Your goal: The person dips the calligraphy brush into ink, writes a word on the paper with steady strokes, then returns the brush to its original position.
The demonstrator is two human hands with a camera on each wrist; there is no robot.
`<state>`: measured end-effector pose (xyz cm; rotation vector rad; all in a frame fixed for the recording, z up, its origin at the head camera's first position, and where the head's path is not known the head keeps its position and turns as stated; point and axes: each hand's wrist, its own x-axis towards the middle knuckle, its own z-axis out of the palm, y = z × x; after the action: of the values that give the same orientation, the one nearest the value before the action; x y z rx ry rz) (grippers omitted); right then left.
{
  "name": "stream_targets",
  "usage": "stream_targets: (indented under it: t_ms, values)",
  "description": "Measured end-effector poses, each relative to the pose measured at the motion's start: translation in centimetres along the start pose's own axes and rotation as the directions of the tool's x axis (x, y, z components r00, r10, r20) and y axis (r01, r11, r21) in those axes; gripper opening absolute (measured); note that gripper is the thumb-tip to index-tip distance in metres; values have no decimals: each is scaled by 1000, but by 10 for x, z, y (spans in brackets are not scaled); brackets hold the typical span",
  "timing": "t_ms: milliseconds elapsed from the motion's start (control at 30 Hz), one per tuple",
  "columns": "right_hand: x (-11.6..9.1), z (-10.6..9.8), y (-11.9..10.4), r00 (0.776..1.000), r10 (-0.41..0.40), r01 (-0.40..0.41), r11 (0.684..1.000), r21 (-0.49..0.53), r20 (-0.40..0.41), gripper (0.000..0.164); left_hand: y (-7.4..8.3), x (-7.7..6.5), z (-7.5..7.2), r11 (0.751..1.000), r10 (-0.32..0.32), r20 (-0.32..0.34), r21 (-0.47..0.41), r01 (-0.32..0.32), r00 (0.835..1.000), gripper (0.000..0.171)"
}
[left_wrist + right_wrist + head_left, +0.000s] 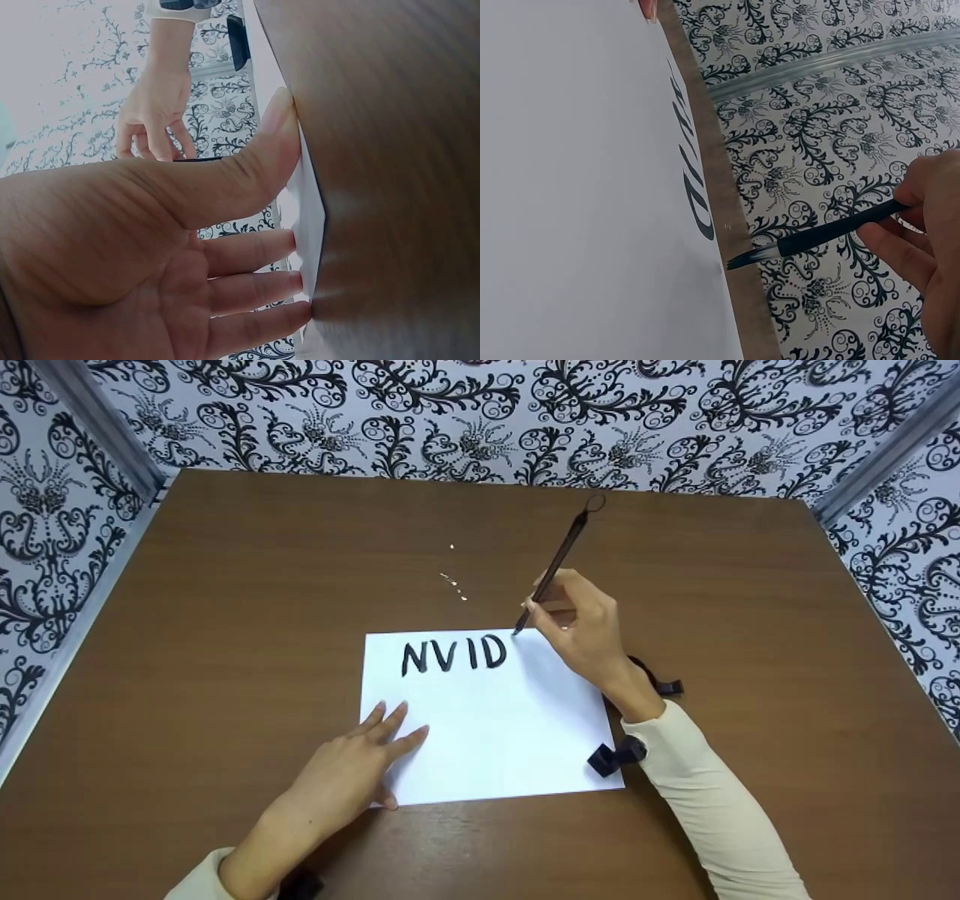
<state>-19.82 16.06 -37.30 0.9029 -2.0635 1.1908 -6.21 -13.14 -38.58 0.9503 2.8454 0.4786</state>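
The left hand (352, 765) lies flat with straight fingers on the lower left corner of the paper (502, 735), pinning the sheet to the table (225, 607) so it does not shift. The letters (454, 655) "NVID" run along the top. The right hand (589, 634) pinches the brush (555, 562), tip just right of the "D", at the paper's top edge.

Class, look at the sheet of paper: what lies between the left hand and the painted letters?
Only bare white paper. In the head view, the left hand presses the sheet's lower left; the letters sit along its top.
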Motion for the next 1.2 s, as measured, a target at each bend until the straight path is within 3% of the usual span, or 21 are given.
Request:
stream_targets:
  t_ms: [167,867,1200]
  values:
    - [-1,2,0,1000,-9,9,1000,-3,12,20,-1,0,1,1000,25,-31,-3,-25,999,83]
    - [-3,1,2,997,3,-1,1000,-31,77,19,-1,0,1,1000,8,-11,-3,-8,1000,82]
    - [-3,2,2,995,30,-31,999,6,100,17,0,-1,0,1000,-2,0,-11,2,1000,82]
